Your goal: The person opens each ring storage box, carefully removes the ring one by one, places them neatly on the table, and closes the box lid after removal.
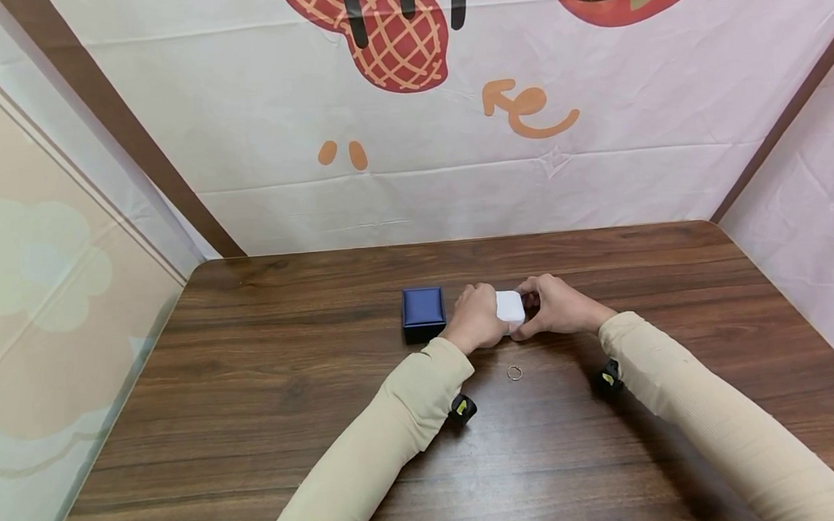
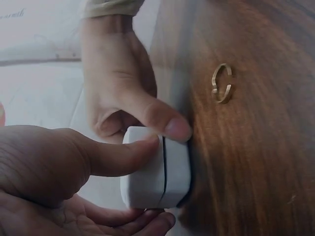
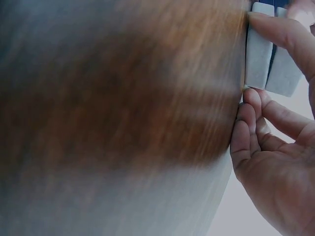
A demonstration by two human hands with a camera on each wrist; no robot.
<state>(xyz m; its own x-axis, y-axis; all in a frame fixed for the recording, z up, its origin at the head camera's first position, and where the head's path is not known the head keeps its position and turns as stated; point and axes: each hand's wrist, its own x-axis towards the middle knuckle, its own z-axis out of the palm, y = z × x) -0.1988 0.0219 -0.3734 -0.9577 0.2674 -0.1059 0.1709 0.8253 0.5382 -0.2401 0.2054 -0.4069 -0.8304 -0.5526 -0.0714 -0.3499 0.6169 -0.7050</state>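
Note:
Both hands hold a small white ring box (image 1: 510,306) on the wooden table. My left hand (image 1: 476,317) grips it from the left, its thumb along the lid and its fingers round the far side in the left wrist view. From the right, my right hand (image 1: 559,305) pinches the lower half, with the thumb (image 2: 177,129) beside the seam. A thin dark line parts lid from base. Nearer to me lies a thin gold ring (image 2: 214,83), which shows a gap in its band and a small bead.
A dark blue box (image 1: 422,306) sits just left of my left hand, its lid down. The brown wooden table (image 1: 271,419) reaches back to a printed white cloth (image 1: 260,120). More cloth hangs at both sides.

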